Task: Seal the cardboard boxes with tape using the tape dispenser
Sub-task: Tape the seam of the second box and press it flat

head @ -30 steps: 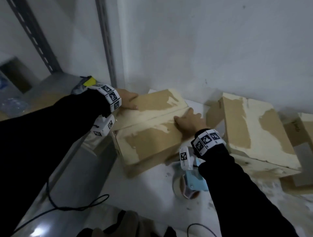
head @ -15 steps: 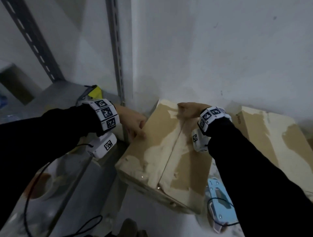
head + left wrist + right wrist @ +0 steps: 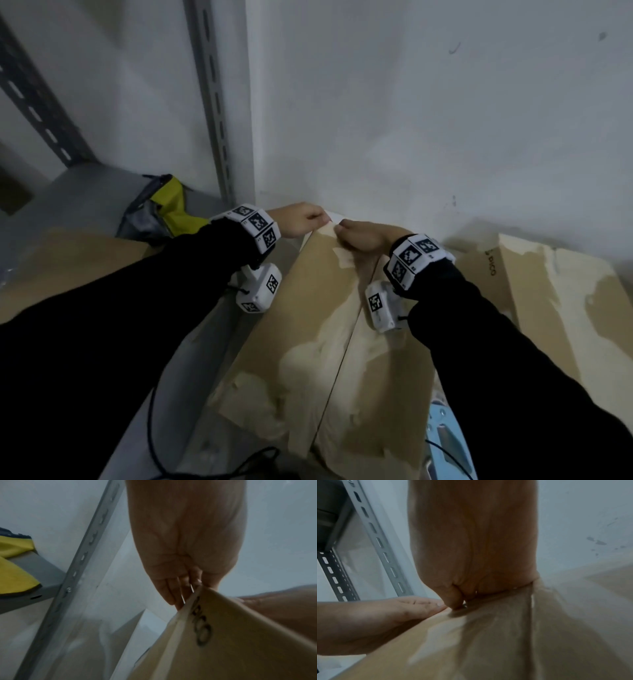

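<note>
A worn cardboard box [image 3: 308, 342] lies in front of me, its closed centre seam running away toward the wall. My left hand [image 3: 317, 217] grips its far left corner, fingers [image 3: 176, 595] curled over the edge of the box [image 3: 240, 642]. My right hand [image 3: 344, 226] holds the far edge beside it, and the right wrist view shows its thumb [image 3: 453, 600] pressed on the box [image 3: 488, 642]. The two hands almost touch. The light-blue tape dispenser [image 3: 442, 442] lies at the box's near right corner, partly under my right sleeve.
A second cardboard box [image 3: 565, 308] stands close on the right. Flat cardboard [image 3: 68, 253] and a yellow-and-black item [image 3: 168, 205] lie on the grey shelf to the left. A slotted metal upright [image 3: 212, 102] and the white wall [image 3: 411, 120] stand just behind the box. A black cable [image 3: 205, 469] trails below.
The box has been turned so that its seam points away from me. My left hand moved from the box's left side to the far corner, meeting the right hand there.
</note>
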